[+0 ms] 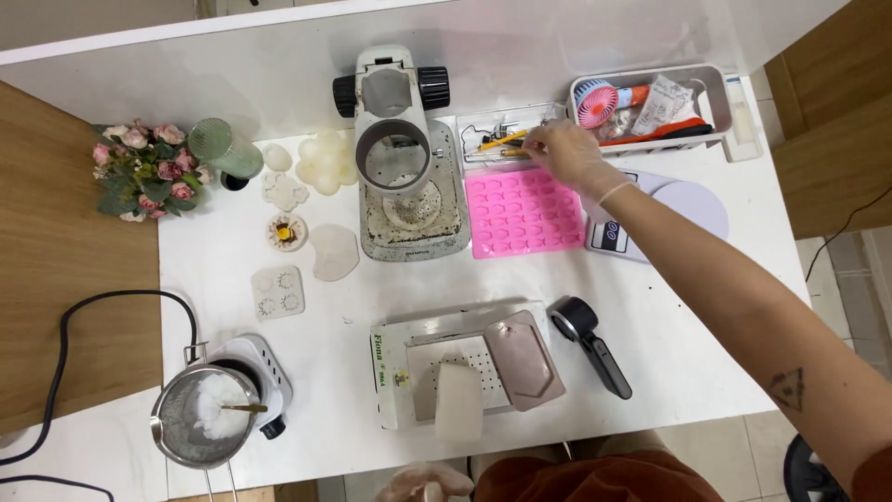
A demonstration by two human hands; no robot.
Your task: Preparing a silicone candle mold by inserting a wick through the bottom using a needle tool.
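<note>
A person's gloved right hand (569,153) reaches across a white worktop (688,344) to a small clear tray of tools (492,135), the fingers (537,141) pinched together over a thin yellow-handled tool (502,141) lying in it; whether they actually grip the tool cannot be told from this angle. The tray sits at the far side of the worktop, between a grey stereo-microscope stand (400,153) and a white organiser bin (715,84) that holds a pink handheld fan (596,100) and packets. Just below the hand lies a pink silicone mould (520,218) with rows of small cavities, touching a digital scale (664,209) on its right. The left hand (423,482), also gloved, rests low at the near edge of the frame with the fingers loosely curled and nothing visibly in them. In front of the person stands a small white machine with a perforated plate (446,367), a beige hexagonal slab (522,358) lying on it and a black handheld device (590,344) just beside it. At the left, a metal pot of white wax (204,414) sits on a small hotplate (265,367), with pale cast shapes (325,163) and pink artificial roses (139,167) farther back.
</note>
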